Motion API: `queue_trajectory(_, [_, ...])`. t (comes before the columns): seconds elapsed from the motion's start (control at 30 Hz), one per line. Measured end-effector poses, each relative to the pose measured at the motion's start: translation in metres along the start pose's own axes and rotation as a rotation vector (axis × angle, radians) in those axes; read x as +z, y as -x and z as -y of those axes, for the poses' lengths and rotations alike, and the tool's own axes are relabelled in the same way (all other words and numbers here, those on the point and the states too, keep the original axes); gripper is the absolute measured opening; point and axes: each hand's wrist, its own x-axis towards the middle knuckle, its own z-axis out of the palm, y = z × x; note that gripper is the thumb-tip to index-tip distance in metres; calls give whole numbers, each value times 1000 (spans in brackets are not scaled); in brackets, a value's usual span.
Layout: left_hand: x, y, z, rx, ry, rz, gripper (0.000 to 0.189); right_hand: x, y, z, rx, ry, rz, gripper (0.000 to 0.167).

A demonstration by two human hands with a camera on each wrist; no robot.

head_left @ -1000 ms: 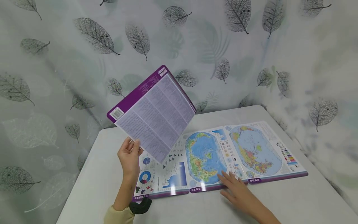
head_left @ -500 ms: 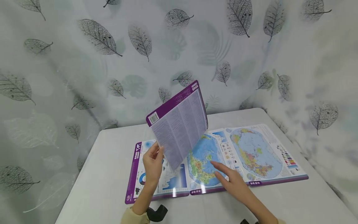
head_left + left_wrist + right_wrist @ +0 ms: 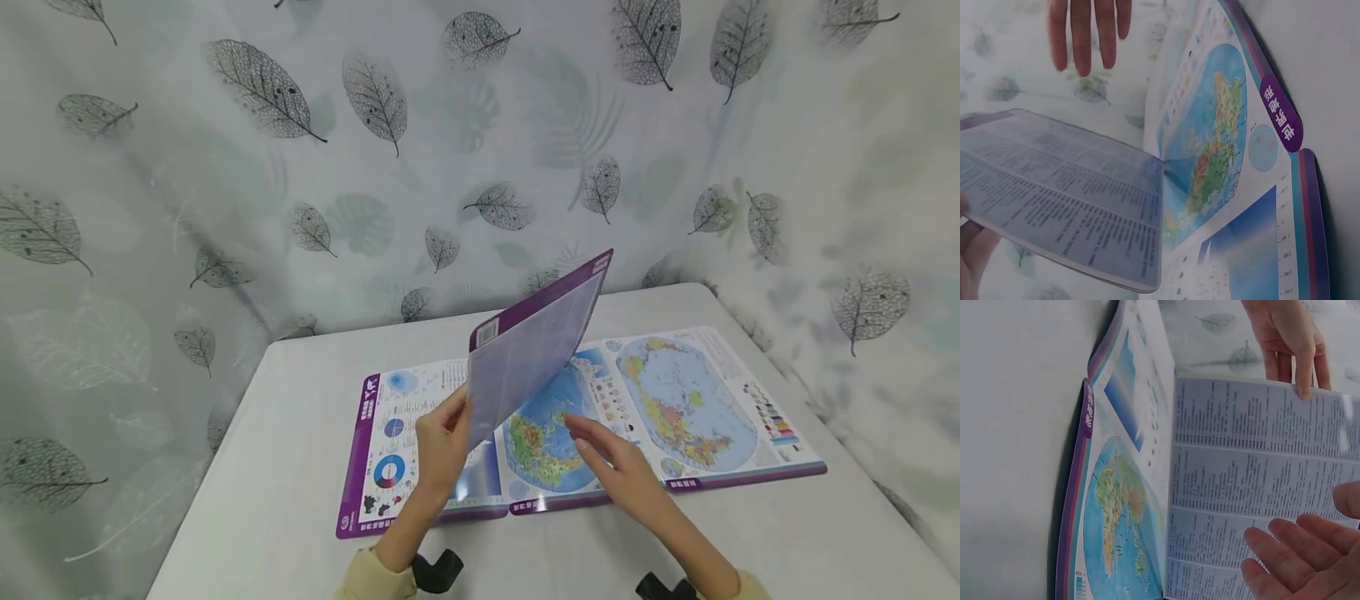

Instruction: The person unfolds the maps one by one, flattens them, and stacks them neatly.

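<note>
"What's the biggest thing you see?"

"The leaf-printed curtain (image 3: 330, 175), hanging beyond the unfolded map (image 3: 551, 458). The white table (image 3: 277, 433) is underneath the map, which lies flat: charts on its left panel, a world map on each of the other two."

"And the sheet?"

"The purple-banded sheet (image 3: 532, 350) is up at a slant above the map's left and middle panels, its columns of small print facing the person. I can't tell whether its lower edge touches the map."

"Who's got it?"

"The left hand (image 3: 446, 437), over the map's left panel, thumb on the printed face and fingers behind, pinching the edge."

"The other one?"

"The right hand (image 3: 626, 475) is over the map's middle panel, holding nothing, fingers slightly bent and a little apart, thumb well away from them."

"Anything smaller?"

"A black wrist device (image 3: 438, 572) on the left arm, just nearer than the map, and a barcode (image 3: 487, 331) above the map, on the sheet's purple band."
</note>
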Motion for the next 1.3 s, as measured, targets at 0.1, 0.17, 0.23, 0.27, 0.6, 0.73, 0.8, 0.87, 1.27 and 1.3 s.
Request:
queue_trajectory(0.1, [6,6,6,56,-66,49,26,-3,0,0,-3,-12,-20,36])
queue_trajectory(0.17, [10,11,6,100,-97,87,28,-6,0,1,-4,-47,-27,37])
queue_trajectory(0.23, [13,15,5,156,-129,123,30,-9,0,3,3,-95,-26,38])
queue_trajectory(0.27, [15,17,4,182,-143,141,30,-10,0,4,10,-136,-23,39])
queue_trajectory(0.6, [28,37,-8,368,-266,332,43,-33,8,17,246,-517,-2,66])
queue_trajectory(0.73, [33,43,-11,413,-313,371,48,-44,18,20,264,-698,18,69])
queue_trajectory(0.8, [35,45,-12,459,-341,374,49,-49,23,19,271,-772,16,62])
queue_trajectory(0.87, [37,47,-12,508,-375,370,47,-53,27,18,282,-837,14,51])
queue_trajectory(1.27, [38,57,-11,480,-322,423,47,-53,45,7,366,-927,-125,27])
queue_trajectory(1.3, [38,58,-11,456,-309,432,46,-53,46,7,386,-913,-132,28])
